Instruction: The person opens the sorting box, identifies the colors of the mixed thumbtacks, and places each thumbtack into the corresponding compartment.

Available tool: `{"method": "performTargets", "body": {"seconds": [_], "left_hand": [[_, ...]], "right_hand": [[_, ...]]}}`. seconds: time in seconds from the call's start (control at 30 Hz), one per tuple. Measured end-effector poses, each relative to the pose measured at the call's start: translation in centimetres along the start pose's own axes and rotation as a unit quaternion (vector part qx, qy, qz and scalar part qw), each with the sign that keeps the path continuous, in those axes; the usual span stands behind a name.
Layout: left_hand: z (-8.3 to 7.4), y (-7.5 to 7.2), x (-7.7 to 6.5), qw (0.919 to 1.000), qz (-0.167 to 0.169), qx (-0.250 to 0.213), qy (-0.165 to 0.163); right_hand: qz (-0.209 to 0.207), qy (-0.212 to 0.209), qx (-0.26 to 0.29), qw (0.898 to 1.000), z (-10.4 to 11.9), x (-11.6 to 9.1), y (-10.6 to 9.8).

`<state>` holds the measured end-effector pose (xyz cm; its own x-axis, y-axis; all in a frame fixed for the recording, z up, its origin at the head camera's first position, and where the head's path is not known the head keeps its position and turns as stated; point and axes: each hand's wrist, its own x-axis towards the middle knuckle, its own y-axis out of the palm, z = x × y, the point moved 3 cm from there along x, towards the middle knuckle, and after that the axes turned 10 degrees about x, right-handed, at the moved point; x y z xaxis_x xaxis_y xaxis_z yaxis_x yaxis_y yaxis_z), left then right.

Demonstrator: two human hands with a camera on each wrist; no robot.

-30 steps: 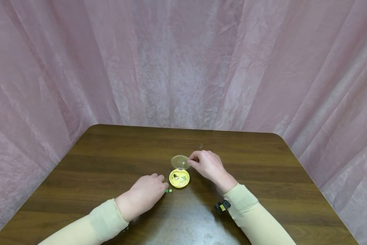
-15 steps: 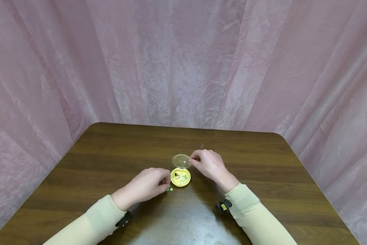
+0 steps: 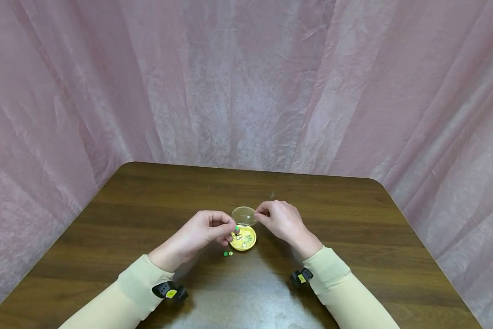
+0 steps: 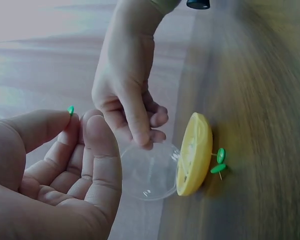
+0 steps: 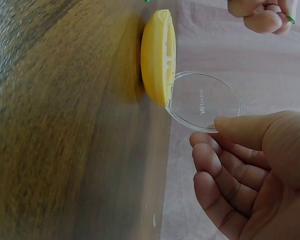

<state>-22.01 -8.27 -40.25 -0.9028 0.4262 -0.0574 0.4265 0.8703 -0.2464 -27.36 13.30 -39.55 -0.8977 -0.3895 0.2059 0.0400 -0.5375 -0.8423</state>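
Observation:
A small green thumbtack (image 4: 71, 109) is pinched between thumb and index finger of my left hand (image 3: 197, 234), raised just above the left side of a round yellow case (image 5: 152, 60). The case stands with its clear hinged lid (image 5: 206, 95) up. My right hand (image 3: 282, 223) pinches the lid's right edge between thumb and fingertips. Inside the case lie several small pieces, partly hidden by my left fingers in the head view. Close to the case, two more green thumbtacks lie on the table, one (image 4: 221, 155) beside the other (image 4: 218, 168).
The brown wooden table (image 3: 333, 260) extends on all sides of the case. Pink curtains (image 3: 246, 91) hang behind it and at both sides. A dark strapped device (image 3: 170, 291) sits on my left wrist, and a similar one (image 3: 301, 277) on my right.
My left hand has picked up a green thumbtack from the table, lifted it and turned palm inward beside the case. My right hand keeps holding the lid with little movement.

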Motion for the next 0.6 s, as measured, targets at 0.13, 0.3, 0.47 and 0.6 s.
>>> {"method": "performTargets", "body": {"seconds": [0.13,0.3,0.47,0.6], "left_hand": [[-0.29,0.16,-0.07,0.9999,0.003,-0.009,0.005],[-0.48,0.16,-0.19,0.9999,-0.006,-0.005,0.010],[-0.72,0.20,-0.33,0.9978,-0.025,0.055,0.027],[-1.10,0.61,-0.30,0.9700,-0.049,0.223,0.084]], "right_hand": [[0.002,0.001,0.001,1.000,0.02,-0.03,-0.03],[0.004,0.001,0.001,1.000,0.07,0.01,-0.02],[0.005,0.001,-0.004,1.000,0.09,0.04,-0.01],[0.006,0.004,-0.006,1.000,0.14,0.02,-0.02]]}}
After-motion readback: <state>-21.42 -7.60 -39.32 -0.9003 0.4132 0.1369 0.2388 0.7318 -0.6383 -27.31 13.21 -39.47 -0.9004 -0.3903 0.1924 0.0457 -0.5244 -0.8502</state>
